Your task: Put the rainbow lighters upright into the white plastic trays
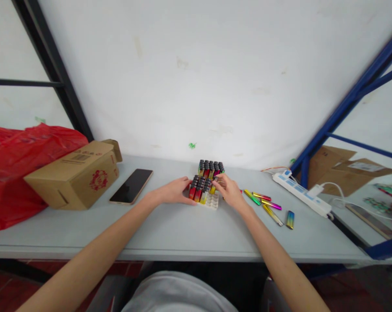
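Several upright lighters with black tops stand in a white tray, whose right front part shows bare holes. My left hand is closed around the left side of this group, thumb at the front corner. My right hand pinches a yellow lighter at the tray's right side. Just behind stands a second block of upright lighters. Loose metallic lighters, among them a green one, a purple one and a blue one, lie to the right of my right hand.
A black phone lies on the grey table at the left, beside a cardboard box and a red plastic bag. A white power strip with cables lies at the right, near a blue metal frame.
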Motion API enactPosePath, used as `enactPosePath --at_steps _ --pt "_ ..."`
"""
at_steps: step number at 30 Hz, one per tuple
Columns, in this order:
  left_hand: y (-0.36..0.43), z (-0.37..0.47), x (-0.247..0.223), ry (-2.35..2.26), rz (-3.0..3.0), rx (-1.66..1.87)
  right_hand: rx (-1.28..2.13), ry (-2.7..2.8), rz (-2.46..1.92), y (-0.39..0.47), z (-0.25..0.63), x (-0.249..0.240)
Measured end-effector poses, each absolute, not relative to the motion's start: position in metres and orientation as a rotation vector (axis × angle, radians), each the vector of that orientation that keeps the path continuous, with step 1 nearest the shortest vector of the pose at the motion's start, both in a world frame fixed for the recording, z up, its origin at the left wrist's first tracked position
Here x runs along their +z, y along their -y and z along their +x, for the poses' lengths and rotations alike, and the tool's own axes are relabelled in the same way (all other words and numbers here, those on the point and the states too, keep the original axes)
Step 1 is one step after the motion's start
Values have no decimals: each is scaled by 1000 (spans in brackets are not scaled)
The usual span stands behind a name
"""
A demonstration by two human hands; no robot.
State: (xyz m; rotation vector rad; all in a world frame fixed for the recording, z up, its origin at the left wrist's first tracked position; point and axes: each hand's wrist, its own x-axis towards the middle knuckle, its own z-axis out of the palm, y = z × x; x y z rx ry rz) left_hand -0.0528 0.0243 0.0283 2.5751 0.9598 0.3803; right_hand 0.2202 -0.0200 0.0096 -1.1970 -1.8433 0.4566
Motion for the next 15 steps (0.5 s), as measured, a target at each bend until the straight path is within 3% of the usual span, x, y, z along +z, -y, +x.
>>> enactPosePath --at_steps 15 --pt "-24 -53 27 -956 2565 391 258 2076 -1158 22 241 21"
